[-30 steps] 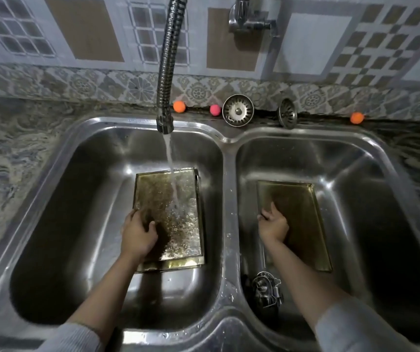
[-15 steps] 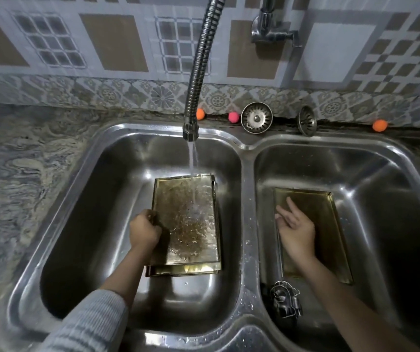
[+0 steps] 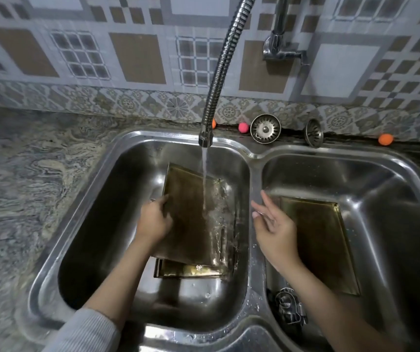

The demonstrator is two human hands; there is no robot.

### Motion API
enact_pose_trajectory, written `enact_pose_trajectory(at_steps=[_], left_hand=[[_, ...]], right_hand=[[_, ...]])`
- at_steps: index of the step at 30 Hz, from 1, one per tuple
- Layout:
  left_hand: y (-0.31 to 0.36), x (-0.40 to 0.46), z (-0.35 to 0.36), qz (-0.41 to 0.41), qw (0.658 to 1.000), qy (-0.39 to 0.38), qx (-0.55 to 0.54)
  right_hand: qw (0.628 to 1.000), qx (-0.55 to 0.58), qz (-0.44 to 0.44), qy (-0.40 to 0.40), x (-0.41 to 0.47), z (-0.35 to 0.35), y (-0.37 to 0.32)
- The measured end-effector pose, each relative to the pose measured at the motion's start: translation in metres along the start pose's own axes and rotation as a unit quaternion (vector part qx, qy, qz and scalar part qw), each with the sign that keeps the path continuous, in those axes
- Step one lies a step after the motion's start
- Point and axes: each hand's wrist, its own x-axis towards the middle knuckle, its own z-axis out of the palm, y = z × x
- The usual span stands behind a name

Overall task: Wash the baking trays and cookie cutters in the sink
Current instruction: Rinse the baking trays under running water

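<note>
In the left basin, my left hand (image 3: 153,222) grips the left edge of a golden baking tray (image 3: 193,214) and holds it tilted, left side raised, under the running water from the flexible faucet (image 3: 206,138). Another tray (image 3: 191,271) lies flat beneath it. My right hand (image 3: 274,224) hovers above the divider between the basins, fingers straight and spread, holding nothing. A third golden tray (image 3: 323,240) lies flat on the floor of the right basin. Metal cookie cutters (image 3: 288,308) sit at the near end of that basin.
The double steel sink (image 3: 254,153) is set in a marbled counter (image 3: 26,186). Two sink strainers (image 3: 265,128) (image 3: 314,133) lean against the tiled wall behind it, with small orange (image 3: 385,139) and pink (image 3: 243,127) balls alongside. A wall tap (image 3: 280,47) hangs above.
My left hand has lifted and tilted the top tray under the water. My right hand has risen off the right-basin tray and moved left toward the divider.
</note>
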Motion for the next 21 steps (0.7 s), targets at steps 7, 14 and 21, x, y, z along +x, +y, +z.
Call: enact_pose_trajectory(at_steps=[7,14,21], left_hand=[[0.035,-0.014,-0.033,0.032,0.990,0.059,-0.122],[0.053,-0.040,-0.047,0.002,0.949,0.081,-0.305],[0.057,-0.053,-0.027,-0.013,0.907,0.085,-0.412]], right_hand=[[0.998,-0.016,-0.024,-0.062,-0.011,0.028,-0.016],[0.875,-0.395,-0.098,-0.261,0.024,0.072,-0.036],[0.812,-0.479,-0.133,-0.304,0.041,0.085,-0.063]])
